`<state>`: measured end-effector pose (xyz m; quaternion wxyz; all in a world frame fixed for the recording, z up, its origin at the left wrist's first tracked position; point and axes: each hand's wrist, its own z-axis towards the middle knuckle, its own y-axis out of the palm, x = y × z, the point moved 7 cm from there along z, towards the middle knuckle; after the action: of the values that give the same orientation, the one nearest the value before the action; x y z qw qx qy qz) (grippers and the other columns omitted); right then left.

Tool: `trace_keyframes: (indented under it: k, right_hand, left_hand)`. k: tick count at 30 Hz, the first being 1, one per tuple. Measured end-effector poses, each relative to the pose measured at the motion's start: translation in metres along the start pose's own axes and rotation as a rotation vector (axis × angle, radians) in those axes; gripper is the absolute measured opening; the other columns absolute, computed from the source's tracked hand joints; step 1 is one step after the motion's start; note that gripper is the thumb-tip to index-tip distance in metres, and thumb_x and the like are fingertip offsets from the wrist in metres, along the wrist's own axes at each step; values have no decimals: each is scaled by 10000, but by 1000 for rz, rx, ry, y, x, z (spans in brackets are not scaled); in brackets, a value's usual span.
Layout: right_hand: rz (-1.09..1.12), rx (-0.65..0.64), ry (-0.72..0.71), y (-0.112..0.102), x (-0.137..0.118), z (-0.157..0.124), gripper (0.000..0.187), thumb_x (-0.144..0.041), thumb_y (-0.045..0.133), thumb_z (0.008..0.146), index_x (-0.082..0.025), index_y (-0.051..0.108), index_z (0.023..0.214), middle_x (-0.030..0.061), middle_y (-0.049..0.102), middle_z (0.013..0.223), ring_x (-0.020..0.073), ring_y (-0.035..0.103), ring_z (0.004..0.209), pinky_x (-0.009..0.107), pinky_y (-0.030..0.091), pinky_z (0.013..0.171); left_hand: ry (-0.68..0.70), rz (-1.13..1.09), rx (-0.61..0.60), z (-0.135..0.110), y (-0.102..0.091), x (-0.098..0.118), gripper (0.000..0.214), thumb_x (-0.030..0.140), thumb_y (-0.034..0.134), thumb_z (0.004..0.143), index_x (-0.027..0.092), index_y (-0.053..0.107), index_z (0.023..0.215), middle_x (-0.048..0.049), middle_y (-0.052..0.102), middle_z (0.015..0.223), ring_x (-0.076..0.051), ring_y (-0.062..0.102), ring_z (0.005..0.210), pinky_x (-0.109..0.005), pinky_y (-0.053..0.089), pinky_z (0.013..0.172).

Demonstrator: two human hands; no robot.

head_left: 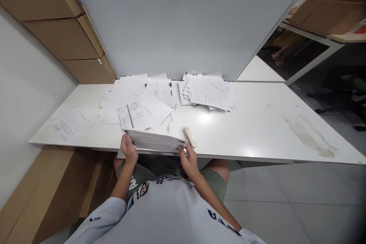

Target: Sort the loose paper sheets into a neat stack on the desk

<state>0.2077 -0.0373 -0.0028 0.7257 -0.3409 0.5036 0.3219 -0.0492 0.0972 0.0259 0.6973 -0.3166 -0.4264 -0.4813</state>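
Note:
Between my two hands I hold a printed paper sheet [156, 142], tilted up at the near edge of the white table. My left hand [129, 149] grips its left end, fingers closed. At the right end, my right hand [188, 159] pinches the corner. Whether it is one sheet or several together, I cannot tell. Just beyond my right hand lies a cream-coloured stapler-like object [190, 137]. Behind the held paper spreads a loose pile of papers [154, 108], with a drawing sheet [133, 114] on its near side. A second paper stack [207, 91] sits to the right.
The white table [248, 122] meets an upright grey panel [183, 19] at its back. One flat sheet [68, 124] lies at the left. Cardboard boxes [65, 38] stand at the left, and another box [42, 187] is below. Another person's hand [278, 57] shows at the far right.

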Motion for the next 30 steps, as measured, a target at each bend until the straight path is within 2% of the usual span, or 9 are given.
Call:
trace_keyframes:
  k: [4,8,12,14,16,19,21,25,30]
  right_hand:
    - [-40,-84,79,-45,0,-16,317,-456,518,905,-208,660,1042,63,713,927,211,649,840,324,522,763]
    - [-103,-131,284,-120,28,-38,376,-512,612,828,-198,683,1023,61,716,904,204,643,779,316,530,710]
    - [-127,-9,490,-197,60,-65,468,-510,666,783,-203,664,1136,83,717,990,214,654,836,327,537,719]
    - [-168,58,549,-224,68,-74,501,-503,678,767,-207,659,1171,84,717,990,221,656,848,339,538,720]
    - [-202,129,566,-242,72,-78,515,-494,690,743,-208,668,1171,80,717,969,225,656,844,348,538,716]
    - [-163,208,574,-253,77,-75,522,-464,713,712,-210,677,1166,77,720,969,224,660,861,346,538,730]
    - [-105,207,598,-251,80,-70,526,-443,721,705,-208,676,1174,86,721,1009,228,665,891,342,540,742]
    - [-36,113,634,-237,82,-57,535,-424,728,705,-204,676,1190,97,721,1057,244,671,938,348,549,762]
    - [23,85,613,-225,77,-45,517,-447,740,671,-194,697,1121,88,737,967,243,689,884,356,561,767]
  left_hand:
    - [45,-74,-61,-2,4,15,407,552,502,895,194,557,710,5,503,642,-150,491,627,-274,407,612]
    - [16,-121,-178,-9,32,29,358,492,478,937,192,608,790,6,552,612,-153,565,632,-300,474,707]
    - [-61,-39,-552,-37,92,36,379,554,516,907,197,641,892,-42,663,774,-195,646,786,-353,506,815]
    - [-8,29,-785,-63,126,45,432,591,503,898,206,640,1036,-99,689,1048,-248,637,1041,-412,483,954]
    - [103,129,-995,-94,156,56,529,602,474,909,224,548,1273,-122,557,1375,-287,458,1341,-468,376,1109]
    - [232,315,-1256,-139,188,62,621,572,349,969,244,297,1493,-87,259,1609,-281,103,1518,-505,181,1218]
    - [289,403,-1337,-156,198,60,626,542,268,994,230,200,1533,-82,143,1641,-275,-16,1523,-517,116,1230]
    - [358,423,-1385,-164,203,54,602,490,236,1012,220,161,1544,-76,70,1651,-249,-87,1513,-490,147,1233]
    - [416,392,-1375,-162,202,49,576,424,263,1021,188,178,1540,-96,92,1647,-245,-99,1510,-469,157,1237]
